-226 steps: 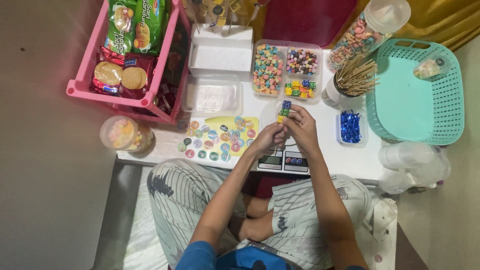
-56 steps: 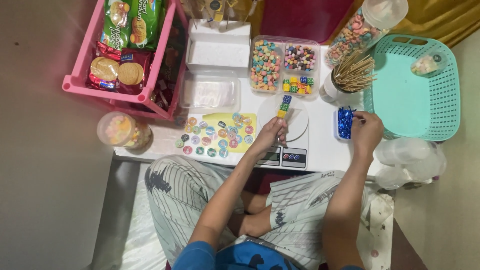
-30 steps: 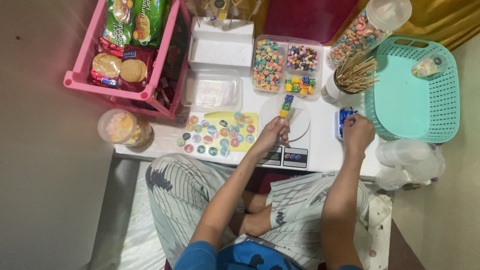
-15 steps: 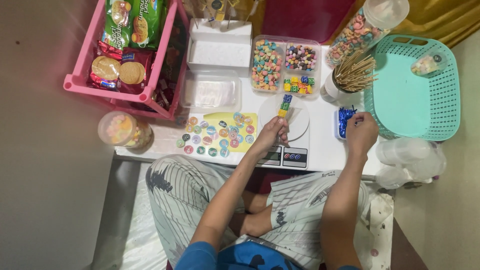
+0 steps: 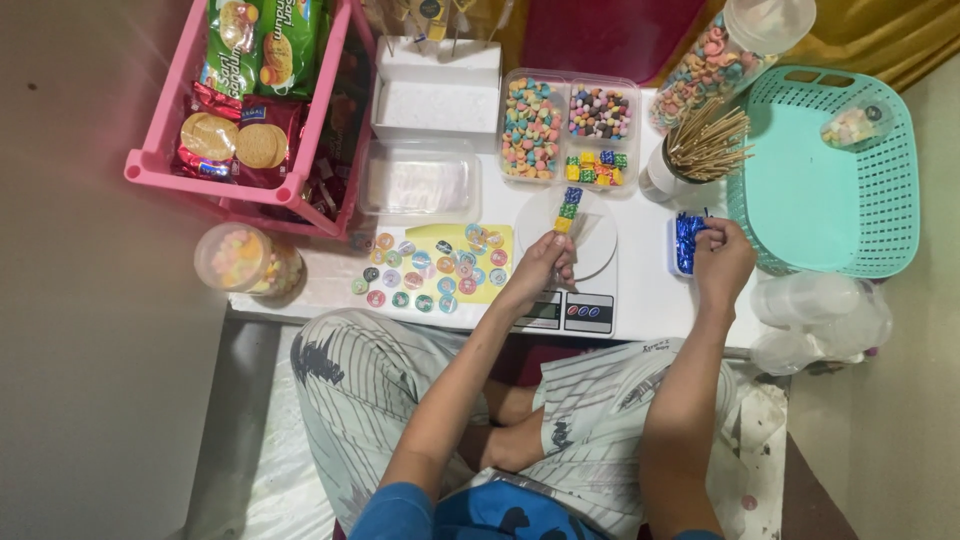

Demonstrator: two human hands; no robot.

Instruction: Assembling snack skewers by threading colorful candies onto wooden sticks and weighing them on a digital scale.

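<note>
From the head view, looking straight down: the left hand point(image 5: 540, 272) is closed in a pinch around the lower end of a candy skewer point(image 5: 567, 210), a stick threaded with blue, green and yellow pieces. The skewer points up and away from the person and lies over the round white plate of a kitchen scale point(image 5: 585, 262), which sits on the white surface point(image 5: 645, 290) right in front of the knees.

Over on the other side, the right hand point(image 5: 720, 262) has its fingers curled down into a small tray of shiny blue pieces point(image 5: 686, 240), just beside the scale; whether anything is actually pinched between the fingertips cannot be told from here.

Around them: a yellow sheet of round stickers point(image 5: 440, 265) lies left of the scale, a divided clear box of coloured candies point(image 5: 570, 130) sits just beyond the skewer's tip, and a cup of wooden sticks point(image 5: 695, 155) stands near the right hand. A teal basket point(image 5: 830, 170) fills the right edge, a pink crate of biscuit packs point(image 5: 250, 110) the left, and a lidded tub of sweets point(image 5: 245, 260) sits at the near left corner.
</note>
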